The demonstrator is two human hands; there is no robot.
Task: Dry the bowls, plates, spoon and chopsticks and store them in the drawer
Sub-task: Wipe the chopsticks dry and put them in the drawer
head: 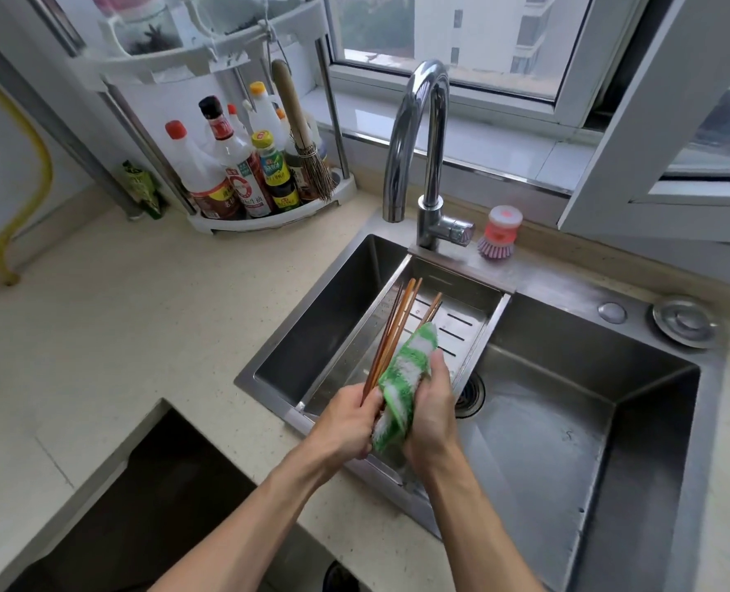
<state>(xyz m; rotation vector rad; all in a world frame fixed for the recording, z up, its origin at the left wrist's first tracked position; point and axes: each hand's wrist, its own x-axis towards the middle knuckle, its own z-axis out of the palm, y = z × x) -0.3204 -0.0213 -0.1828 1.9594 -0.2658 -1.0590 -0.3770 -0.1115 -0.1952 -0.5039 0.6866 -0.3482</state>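
Head-cam view down at a kitchen sink (636,420) w/ a perforated steel drain tray (478,331) set across its left part. No bowls, plates or spoon are visible in the tray or on the counter, so those look already dried and stored, though that is a guess. The chopsticks (393,331) seem to be the last item; drying is under way, storing is left. No drawer can be made out for certain.

The left hand (346,425) is curled round the near ends of the wooden chopsticks, a bundle of several, tips fanning up and away over the tray. The right hand (429,412) is closed round a green-and-white cloth (401,378), which wraps the chopsticks approx. mid-length. Both hands hover over the tray's near edge.
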